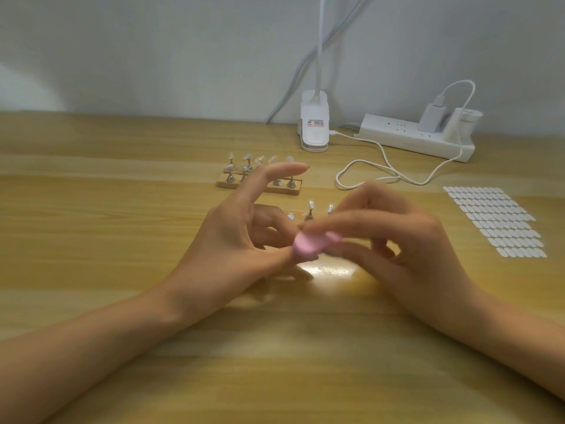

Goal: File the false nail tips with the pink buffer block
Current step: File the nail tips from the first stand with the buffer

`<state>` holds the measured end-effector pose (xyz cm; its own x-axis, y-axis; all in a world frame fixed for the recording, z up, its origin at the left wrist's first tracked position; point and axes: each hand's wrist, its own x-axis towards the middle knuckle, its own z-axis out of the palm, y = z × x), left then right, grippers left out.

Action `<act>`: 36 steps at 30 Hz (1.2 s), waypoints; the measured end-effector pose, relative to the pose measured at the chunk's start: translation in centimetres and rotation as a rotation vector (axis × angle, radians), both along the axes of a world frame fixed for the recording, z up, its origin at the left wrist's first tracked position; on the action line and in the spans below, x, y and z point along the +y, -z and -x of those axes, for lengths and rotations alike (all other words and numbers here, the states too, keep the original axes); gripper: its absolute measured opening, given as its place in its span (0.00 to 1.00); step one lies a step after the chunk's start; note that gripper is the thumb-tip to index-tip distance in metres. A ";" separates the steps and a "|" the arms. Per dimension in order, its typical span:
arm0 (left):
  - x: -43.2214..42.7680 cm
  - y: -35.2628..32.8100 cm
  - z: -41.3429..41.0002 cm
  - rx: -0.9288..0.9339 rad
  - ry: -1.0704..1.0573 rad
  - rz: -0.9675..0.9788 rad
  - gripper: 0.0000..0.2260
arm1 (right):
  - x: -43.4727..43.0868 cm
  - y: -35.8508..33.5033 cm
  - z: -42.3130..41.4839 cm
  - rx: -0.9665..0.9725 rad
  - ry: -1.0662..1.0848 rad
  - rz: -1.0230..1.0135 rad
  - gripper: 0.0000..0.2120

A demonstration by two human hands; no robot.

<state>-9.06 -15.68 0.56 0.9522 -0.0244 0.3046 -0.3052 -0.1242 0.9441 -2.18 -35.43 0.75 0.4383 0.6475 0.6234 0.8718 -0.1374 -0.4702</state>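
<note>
The pink buffer block point(308, 246) is held above the middle of the table by my right hand point(391, 240), thumb below and fingers on top. My left hand point(241, 234) is just left of it, its thumb touching the block's near end and its index finger stretched out. The left middle fingers curl behind the block; what they hold is hidden. Clear false nail tips on small metal stands point(310, 209) show just behind the hands. The hands and the block are blurred.
A wooden base point(260, 183) with several more nail tips on stands sits farther back. A sheet of oval adhesive tabs point(495, 221) lies at the right. A white clip lamp point(315, 127), a power strip point(419, 136) and a looping white cable point(382, 175) line the back.
</note>
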 end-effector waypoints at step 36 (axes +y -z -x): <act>0.3 0.1 -0.2 0.034 0.013 0.022 0.35 | 0.0 -0.3 0.3 0.013 0.005 -0.033 0.09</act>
<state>-8.83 -15.42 0.47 0.9616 -0.0305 0.2726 -0.2743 -0.0997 0.9565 -2.48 -35.44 1.07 0.4500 0.6243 0.6385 0.8647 -0.1261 -0.4862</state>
